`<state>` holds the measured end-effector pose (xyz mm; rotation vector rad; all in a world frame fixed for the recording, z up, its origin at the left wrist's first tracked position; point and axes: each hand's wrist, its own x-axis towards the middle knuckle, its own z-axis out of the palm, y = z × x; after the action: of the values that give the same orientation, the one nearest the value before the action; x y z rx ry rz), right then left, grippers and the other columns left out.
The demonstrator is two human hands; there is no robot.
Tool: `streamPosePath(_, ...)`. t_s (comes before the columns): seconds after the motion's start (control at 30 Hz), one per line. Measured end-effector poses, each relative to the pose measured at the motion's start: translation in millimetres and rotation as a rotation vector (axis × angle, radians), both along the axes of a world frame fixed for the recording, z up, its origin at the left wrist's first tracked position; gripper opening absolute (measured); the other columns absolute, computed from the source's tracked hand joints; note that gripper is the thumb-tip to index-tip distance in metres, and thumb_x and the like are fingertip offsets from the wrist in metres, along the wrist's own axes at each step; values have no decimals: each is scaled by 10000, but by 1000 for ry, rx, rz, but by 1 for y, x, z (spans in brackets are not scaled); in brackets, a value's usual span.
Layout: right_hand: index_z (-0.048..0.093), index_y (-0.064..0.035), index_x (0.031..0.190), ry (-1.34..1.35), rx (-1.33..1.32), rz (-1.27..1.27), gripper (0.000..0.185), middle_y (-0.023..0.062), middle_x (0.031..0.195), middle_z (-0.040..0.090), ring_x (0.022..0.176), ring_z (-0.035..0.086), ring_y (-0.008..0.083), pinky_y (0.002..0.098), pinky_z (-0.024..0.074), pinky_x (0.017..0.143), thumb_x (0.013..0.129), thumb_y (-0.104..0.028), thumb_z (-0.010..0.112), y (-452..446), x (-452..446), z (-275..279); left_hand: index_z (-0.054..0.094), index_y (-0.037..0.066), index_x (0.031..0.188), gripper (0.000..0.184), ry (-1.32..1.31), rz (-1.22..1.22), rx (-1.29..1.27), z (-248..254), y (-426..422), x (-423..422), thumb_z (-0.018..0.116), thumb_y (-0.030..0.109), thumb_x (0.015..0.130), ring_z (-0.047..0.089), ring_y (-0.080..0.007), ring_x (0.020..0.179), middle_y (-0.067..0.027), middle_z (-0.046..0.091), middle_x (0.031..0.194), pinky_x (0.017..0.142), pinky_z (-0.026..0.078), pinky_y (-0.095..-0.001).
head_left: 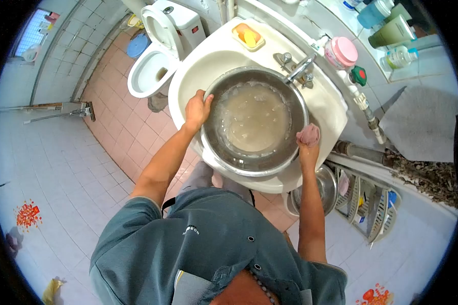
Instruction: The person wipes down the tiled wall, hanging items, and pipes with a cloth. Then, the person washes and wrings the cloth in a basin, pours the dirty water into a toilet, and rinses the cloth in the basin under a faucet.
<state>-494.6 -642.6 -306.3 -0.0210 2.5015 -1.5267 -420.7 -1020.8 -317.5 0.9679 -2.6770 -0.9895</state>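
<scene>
A round metal basin (208, 133) of cloudy, greyish water with some suds sits in the white sink (188, 76), under the chrome faucet (301, 68). My left hand (197, 109) grips the basin's left rim, fingers on the outside and thumb at the edge. On the opposite side, my right hand (309, 152) is closed on a bunched pink cloth (309, 134), close against the right rim. Whether those fingers also touch the rim cannot be made out.
A soap dish (257, 46) with orange and yellow bars rests on the sink's back corner. A toilet (150, 71) stands left. Bottles (392, 30) and a pink jar (341, 52) line the right wall. Below right are another metal bowl (326, 189) and a plastic rack (379, 216).
</scene>
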Motion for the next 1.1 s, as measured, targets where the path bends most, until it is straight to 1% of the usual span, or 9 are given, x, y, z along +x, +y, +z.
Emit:
streamPosePath(0.13,630,-18,1096,122,193,58,337,93,1090,636,1008,610,226,322,452,898,803,-157,720,-4,9,5,593,-57,994,388,55,-27,22,-5,-10,11,614,322,915,635,-426,824,-267,651,847,753,480,-453)
streamPosePath(0.3,520,-3,1230,204,-41,-29,504,90,1108,609,1039,592,210,326,451,910,790,-116,738,-31,25,41,637,-44,954,326,48,13,171,12,-35,32,635,276,886,647,-350,782,-245,656,837,734,486,-410)
streamPosePath(0.5,601,-8,1029,323,131,40,303,63,989,562,962,556,224,315,408,920,740,-14,694,-96,44,70,629,-40,1043,329,119,39,251,42,-100,56,635,255,896,640,-287,743,-200,668,821,711,486,-387)
streamPosePath(0.6,594,-7,970,399,117,138,277,79,935,548,917,544,250,326,409,897,699,38,627,-150,49,85,628,-37,1050,324,133,24,257,57,-153,67,626,252,903,645,-279,767,-201,668,833,716,485,-385)
streamPosePath(0.7,561,-5,916,371,272,23,251,85,900,530,879,527,246,325,413,861,674,61,569,-222,52,105,626,-32,1054,322,94,73,406,73,-212,71,621,254,907,646,-265,795,-201,668,854,726,483,-374)
streamPosePath(0.77,524,-6,875,367,227,54,213,88,880,517,869,519,242,322,412,849,675,54,565,-262,53,114,623,-27,1070,311,227,47,347,84,-247,77,608,244,918,648,-247,821,-190,675,887,738,484,-356)
streamPosePath(0.8,512,-7,873,415,278,75,204,87,877,513,847,516,232,313,416,835,683,56,554,-281,51,115,623,-27,1070,311,233,62,358,89,-266,81,608,244,918,648,-247,821,-190,675,887,738,484,-356)
streamPosePath(0.87,512,-6,874,440,284,101,197,88,877,514,834,516,234,316,420,828,689,56,545,-322,45,115,626,0,1051,259,320,80,417,95,-302,86,599,222,920,658,-359,837,-227,669,893,745,486,-413)
streamPosePath(1.1,543,0,928,367,183,229,199,87,922,540,867,573,216,310,462,844,733,32,525,-449,16,103,632,18,1063,263,217,264,374,56,-407,115,583,237,925,666,-338,821,-205,676,858,745,496,-405)
